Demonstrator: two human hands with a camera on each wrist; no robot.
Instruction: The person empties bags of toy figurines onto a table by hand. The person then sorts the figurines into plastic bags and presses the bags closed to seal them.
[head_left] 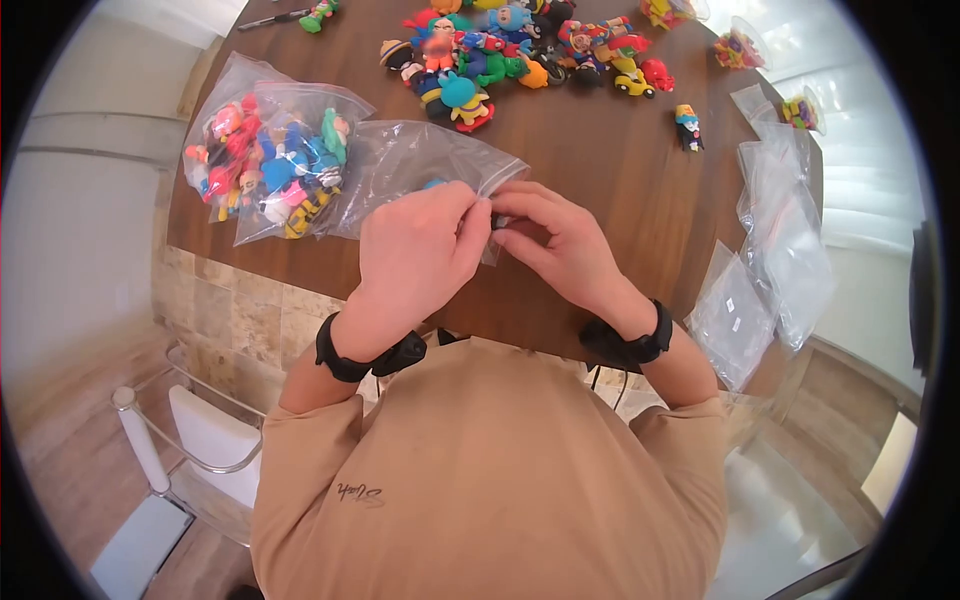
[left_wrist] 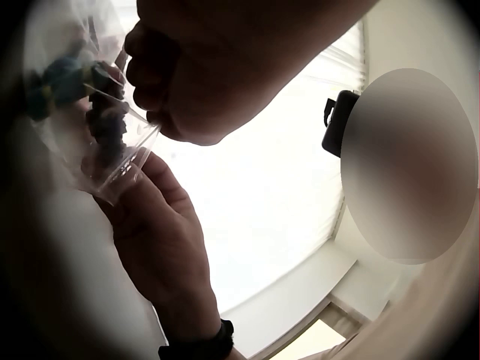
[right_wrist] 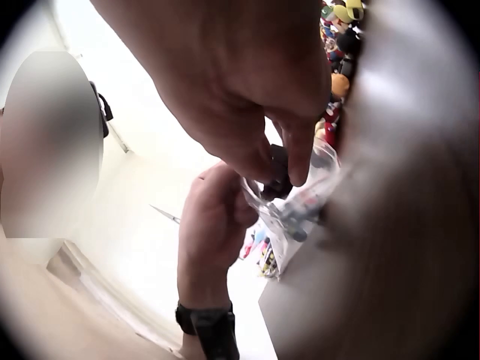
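My left hand (head_left: 420, 245) grips the edge of a clear zip bag (head_left: 400, 150) near its mouth, over the front of the table. A bit of blue shows through the plastic beside the knuckles. At the bag's mouth my right hand (head_left: 565, 245) pinches a small dark toy (right_wrist: 279, 169) between thumb and fingers; its exact shape is mostly hidden. In the left wrist view, a blue-green and dark toy (left_wrist: 109, 124) shows through the bag plastic, above the right hand's fingers.
Two filled bags of toy figures (head_left: 270, 165) lie to the left. A heap of rubber figures (head_left: 480, 60) covers the far middle. One dark figure with a blue top (head_left: 688, 128) stands apart at right. Flat clear bags (head_left: 780, 250) overlap along the right edge, near small colourful tubs (head_left: 738, 48).
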